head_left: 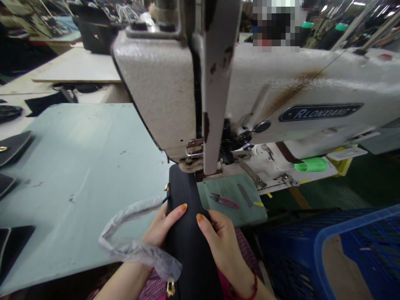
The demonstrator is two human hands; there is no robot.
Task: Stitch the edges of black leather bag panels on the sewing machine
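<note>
Black leather bag [184, 246], gripped between both hands. Left hand [159, 229]: thumb laid across the top face, orange-painted nail showing, remaining fingers curled toward the underside and mostly hidden. Right hand [221, 243]: thumb pressed on the face from the opposite side, fingers closed around the other edge, red cord bracelet [251, 287] at the wrist. Fingers on both hands kept together, not spread. Bag long, narrow and smooth, with a small gold fitting [166, 188] on one side and a gold clasp [170, 287] at the near end. Far end tucked right under the presser foot [190, 164] of a cream sewing machine [150, 83], middle of the bag between the two hands. Crumpled clear plastic sleeve [134, 237] looped beside the left hand, over a pale blue-green table [78, 166]. Green mat [250, 208] with pink-handled thread snips [224, 201] just right of the bag.
</note>
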